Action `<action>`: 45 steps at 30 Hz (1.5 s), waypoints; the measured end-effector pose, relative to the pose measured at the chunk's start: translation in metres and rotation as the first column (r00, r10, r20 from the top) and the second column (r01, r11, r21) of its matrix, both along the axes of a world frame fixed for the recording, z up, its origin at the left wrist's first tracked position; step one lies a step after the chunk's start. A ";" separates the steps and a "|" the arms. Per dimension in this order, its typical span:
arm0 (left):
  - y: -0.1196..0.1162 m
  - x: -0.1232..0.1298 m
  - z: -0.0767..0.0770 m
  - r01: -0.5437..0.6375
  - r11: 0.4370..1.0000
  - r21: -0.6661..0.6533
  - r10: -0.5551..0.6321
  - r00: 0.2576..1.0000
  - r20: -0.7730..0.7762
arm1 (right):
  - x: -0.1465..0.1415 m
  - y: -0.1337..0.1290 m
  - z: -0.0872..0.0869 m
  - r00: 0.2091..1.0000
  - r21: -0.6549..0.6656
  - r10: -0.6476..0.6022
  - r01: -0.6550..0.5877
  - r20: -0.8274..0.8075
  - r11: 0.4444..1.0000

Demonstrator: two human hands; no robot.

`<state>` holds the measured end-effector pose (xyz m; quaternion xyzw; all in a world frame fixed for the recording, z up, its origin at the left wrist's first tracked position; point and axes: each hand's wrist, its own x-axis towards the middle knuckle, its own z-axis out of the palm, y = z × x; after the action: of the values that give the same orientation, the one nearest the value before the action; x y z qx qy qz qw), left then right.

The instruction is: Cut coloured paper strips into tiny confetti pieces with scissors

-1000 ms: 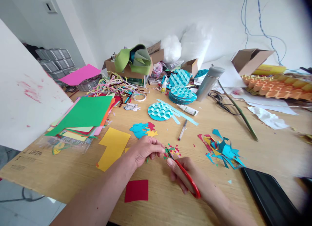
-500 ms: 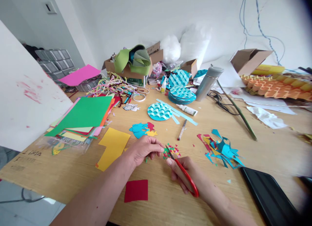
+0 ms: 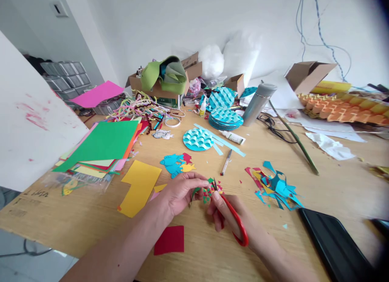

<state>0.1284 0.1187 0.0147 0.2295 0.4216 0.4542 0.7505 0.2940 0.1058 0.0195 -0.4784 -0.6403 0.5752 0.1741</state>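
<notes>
My left hand pinches a narrow green paper strip; one end shows below the fingers and a green tip shows beyond them. In my right hand are red-handled scissors, their blades pointing up and away beside the strip's tip. Under both hands lies a small heap of red, green and yellow paper bits, partly hidden by the fingers. Just behind are paper fish, a blue one, a red one and a yellow one. A red paper rectangle lies near my left forearm.
Yellow paper and a stack topped by a green sheet lie left. A turquoise scalloped disc, pen and glue tube are ahead. Paper scraps, a black phone-like device and a steel flask are right.
My left hand has turned slightly, showing more of the green strip. The scissors have swung more upright, their blades now nearer the strip's tip. The view has shifted slightly.
</notes>
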 end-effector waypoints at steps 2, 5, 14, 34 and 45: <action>-0.001 0.004 0.001 -0.032 0.999 -0.009 0.032 0.999 0.022 | -0.001 0.000 -0.001 1.000 0.006 -0.003 0.003 0.004 1.000; -0.003 0.008 0.002 -0.064 0.997 -0.039 0.066 0.997 0.036 | -0.002 0.000 -0.001 1.000 0.005 -0.008 0.008 -0.002 1.000; -0.008 0.014 0.002 -0.158 0.987 -0.026 0.158 0.987 0.038 | -0.001 -0.001 -0.001 1.000 0.015 -0.019 0.019 -0.018 1.000; -0.013 0.022 -0.003 -0.216 0.975 -0.042 0.217 0.976 0.018 | -0.002 0.001 -0.008 0.998 -0.041 -0.044 0.043 -0.044 0.998; -0.015 0.022 -0.005 -0.220 0.975 -0.020 0.221 0.974 0.040 | -0.001 0.001 -0.010 0.997 -0.049 -0.051 0.049 -0.051 0.998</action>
<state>0.1504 0.1038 0.0098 0.1660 0.4321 0.5362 0.7058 0.2925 0.1067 0.0098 -0.4830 -0.6095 0.5980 0.1939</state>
